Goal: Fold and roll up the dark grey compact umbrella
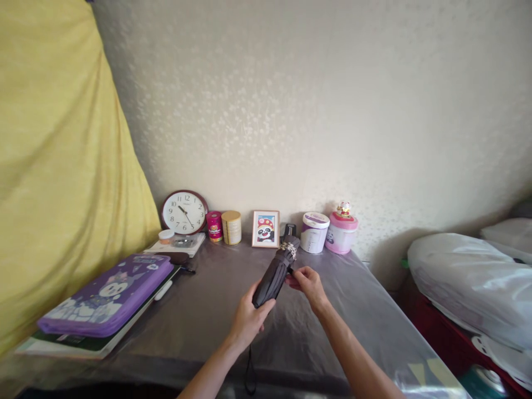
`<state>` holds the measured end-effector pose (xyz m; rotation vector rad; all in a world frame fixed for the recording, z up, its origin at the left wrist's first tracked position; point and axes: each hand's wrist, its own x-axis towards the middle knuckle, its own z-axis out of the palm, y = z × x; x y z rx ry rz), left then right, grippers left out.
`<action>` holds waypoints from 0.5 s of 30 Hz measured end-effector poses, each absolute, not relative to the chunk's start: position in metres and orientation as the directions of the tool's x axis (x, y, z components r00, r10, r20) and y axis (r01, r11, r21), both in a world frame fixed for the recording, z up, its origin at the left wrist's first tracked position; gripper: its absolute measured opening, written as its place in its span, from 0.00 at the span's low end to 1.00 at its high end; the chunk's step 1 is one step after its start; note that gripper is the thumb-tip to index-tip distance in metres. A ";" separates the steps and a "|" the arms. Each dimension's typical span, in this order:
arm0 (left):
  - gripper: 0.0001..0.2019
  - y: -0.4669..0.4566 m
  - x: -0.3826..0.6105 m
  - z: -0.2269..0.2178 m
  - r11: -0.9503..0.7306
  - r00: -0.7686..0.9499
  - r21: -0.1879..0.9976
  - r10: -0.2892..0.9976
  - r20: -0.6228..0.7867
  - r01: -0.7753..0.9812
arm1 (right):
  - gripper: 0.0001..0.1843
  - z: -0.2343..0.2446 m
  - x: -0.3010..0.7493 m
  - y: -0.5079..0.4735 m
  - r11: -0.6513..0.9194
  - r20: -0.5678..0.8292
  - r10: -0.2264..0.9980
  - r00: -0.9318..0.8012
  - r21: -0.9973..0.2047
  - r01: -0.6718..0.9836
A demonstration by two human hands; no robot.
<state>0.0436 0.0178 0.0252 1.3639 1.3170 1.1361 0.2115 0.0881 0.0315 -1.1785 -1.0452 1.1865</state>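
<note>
A folded dark umbrella (272,280) is held tilted above the table, its patterned, ribbed end pointing away from me. My left hand (249,316) wraps round its near end, and a thin black wrist cord hangs below that hand. At the umbrella's right side, my right hand (306,284) pinches a small dark strap that comes off the umbrella. The right fingertips are close together, and the strap between them is only partly visible.
Along the wall stand a clock (184,212), a pink tin (214,226), a yellow canister (231,227), a panda picture frame (265,229), a white tub (315,233) and a pink jar (341,235). A purple case (108,293) lies left on books. Plastic-wrapped bundles (469,282) sit right.
</note>
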 end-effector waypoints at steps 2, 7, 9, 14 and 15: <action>0.28 0.018 0.045 0.027 0.041 0.033 0.997 0.998 -0.044 0.068 | 0.09 0.023 0.214 0.093 0.006 0.001 0.992 0.123 -0.999 -0.042; 0.28 0.015 0.041 0.036 0.119 0.168 0.980 0.982 -0.092 -0.159 | 0.09 0.017 0.230 0.100 -0.031 -0.022 0.985 0.170 -0.998 0.049; 0.29 0.014 0.038 0.037 0.121 0.223 0.982 0.971 -0.088 -0.142 | 0.11 0.027 0.237 0.098 -0.020 -0.031 0.991 0.129 -0.996 -0.089; 0.31 0.014 0.034 0.029 0.142 0.349 0.990 0.927 -0.140 0.021 | 0.20 0.046 0.245 0.093 -0.095 -0.092 0.995 -0.028 -0.915 -0.392; 0.31 0.014 0.034 0.027 0.142 0.370 0.989 0.917 -0.149 0.046 | 0.19 0.045 0.245 0.094 -0.116 -0.126 0.992 -0.003 -0.907 -0.405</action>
